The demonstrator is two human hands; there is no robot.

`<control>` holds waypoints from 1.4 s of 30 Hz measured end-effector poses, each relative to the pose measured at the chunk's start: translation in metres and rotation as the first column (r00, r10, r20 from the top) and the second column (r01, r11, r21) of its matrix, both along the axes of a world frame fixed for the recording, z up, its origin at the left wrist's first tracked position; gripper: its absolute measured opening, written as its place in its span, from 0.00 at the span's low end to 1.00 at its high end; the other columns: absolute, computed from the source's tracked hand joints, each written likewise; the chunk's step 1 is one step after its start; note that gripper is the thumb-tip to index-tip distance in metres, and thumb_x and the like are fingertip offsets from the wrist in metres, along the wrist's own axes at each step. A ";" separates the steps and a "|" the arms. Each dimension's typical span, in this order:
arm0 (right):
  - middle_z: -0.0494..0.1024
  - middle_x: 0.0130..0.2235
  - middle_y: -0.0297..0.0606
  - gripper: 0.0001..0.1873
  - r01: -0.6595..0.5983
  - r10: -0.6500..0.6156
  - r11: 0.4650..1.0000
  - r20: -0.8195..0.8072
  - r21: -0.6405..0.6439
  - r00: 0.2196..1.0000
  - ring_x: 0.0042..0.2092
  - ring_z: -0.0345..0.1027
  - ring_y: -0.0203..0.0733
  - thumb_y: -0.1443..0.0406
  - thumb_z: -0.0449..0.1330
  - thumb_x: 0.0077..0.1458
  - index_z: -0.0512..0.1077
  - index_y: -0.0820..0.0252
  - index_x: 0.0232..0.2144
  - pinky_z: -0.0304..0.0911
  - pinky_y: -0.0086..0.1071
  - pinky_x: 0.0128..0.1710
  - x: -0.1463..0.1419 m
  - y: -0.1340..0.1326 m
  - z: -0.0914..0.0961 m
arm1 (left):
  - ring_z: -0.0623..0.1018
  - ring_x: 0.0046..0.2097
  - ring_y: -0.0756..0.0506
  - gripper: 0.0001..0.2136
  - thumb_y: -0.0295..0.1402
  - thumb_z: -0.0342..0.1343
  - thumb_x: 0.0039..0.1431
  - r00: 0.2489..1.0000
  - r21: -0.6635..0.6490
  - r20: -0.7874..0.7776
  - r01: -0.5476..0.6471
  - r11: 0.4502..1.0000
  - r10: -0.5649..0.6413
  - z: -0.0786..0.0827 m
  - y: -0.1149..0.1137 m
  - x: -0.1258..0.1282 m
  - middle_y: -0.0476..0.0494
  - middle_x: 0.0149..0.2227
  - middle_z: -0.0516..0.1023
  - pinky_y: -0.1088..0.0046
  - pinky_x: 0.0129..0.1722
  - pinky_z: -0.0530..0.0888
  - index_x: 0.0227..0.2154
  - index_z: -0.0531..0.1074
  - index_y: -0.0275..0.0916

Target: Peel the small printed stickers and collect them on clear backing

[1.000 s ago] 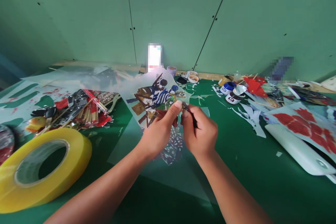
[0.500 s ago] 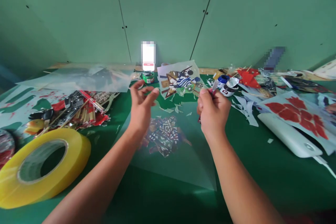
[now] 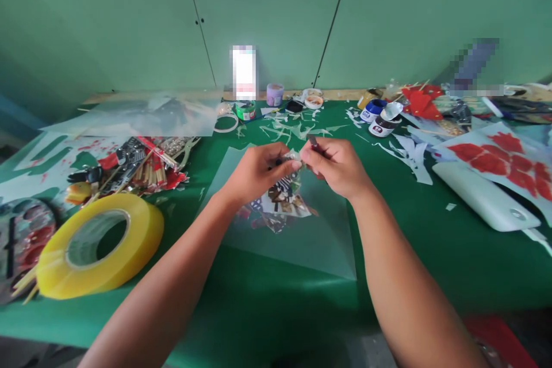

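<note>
My left hand (image 3: 264, 168) pinches the top edge of a painted translucent sheet (image 3: 287, 205), which carries brown, white and striped patches. The sheet hangs tilted below my fingers and is partly hidden by them. At its upper right edge, the fingertips of my right hand (image 3: 335, 165) are closed close to my left fingertips. A slim dark tool (image 3: 313, 141) pokes up from my right grip; its working end is hidden. Underneath, a larger clear sheet (image 3: 319, 241) lies flat on the green tabletop, over a patterned picture mostly covered by the held piece.
Left stand a yellow tape roll (image 3: 149, 230), a paint palette (image 3: 32, 236) and a heap of sticks and scraps (image 3: 138, 169). Paint jars (image 3: 383, 121) and cut scraps (image 3: 409, 152) lie at the back right, near a white power bank (image 3: 485, 198) and a red-painted sheet (image 3: 509, 155).
Both hands have come together, lower and nearer me. The painted sheet moved from the back of the table to above the clear sheet, and my left hand now pinches it. The view has tilted down.
</note>
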State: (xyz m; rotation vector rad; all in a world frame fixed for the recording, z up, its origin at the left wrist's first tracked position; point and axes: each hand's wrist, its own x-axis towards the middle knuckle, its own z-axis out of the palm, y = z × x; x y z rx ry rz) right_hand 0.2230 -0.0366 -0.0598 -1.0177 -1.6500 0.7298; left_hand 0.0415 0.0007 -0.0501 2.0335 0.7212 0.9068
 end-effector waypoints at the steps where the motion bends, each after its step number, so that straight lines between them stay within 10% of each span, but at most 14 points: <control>1: 0.58 0.19 0.25 0.21 -0.009 0.009 1.000 -0.053 -0.001 0.999 0.20 0.48 0.29 0.48 0.56 0.59 0.66 0.58 0.27 0.44 0.27 0.20 -0.001 0.001 -0.002 | 0.61 0.26 0.51 0.16 0.45 0.59 0.57 0.999 -0.032 0.051 0.000 0.999 0.001 -0.001 0.001 0.001 0.52 0.22 0.63 0.74 0.26 0.57 0.24 0.68 0.38; 14: 0.64 0.22 0.29 0.12 0.140 -0.142 0.954 -0.010 0.265 0.990 0.22 0.55 0.31 0.58 0.54 0.64 0.69 0.57 0.30 0.52 0.29 0.23 -0.008 -0.001 -0.004 | 0.60 0.24 0.54 0.14 0.41 0.61 0.55 0.952 -0.144 0.283 -0.078 0.987 0.116 0.003 0.001 0.004 0.52 0.21 0.64 0.76 0.22 0.57 0.23 0.69 0.36; 42: 0.64 0.21 0.28 0.11 0.164 -0.180 0.949 0.034 0.267 0.983 0.22 0.56 0.30 0.62 0.55 0.63 0.70 0.58 0.29 0.53 0.27 0.21 -0.011 -0.003 -0.002 | 0.58 0.23 0.54 0.13 0.37 0.59 0.54 0.951 -0.205 0.279 -0.079 0.976 0.135 0.009 -0.004 0.004 0.53 0.20 0.62 0.74 0.21 0.56 0.20 0.67 0.37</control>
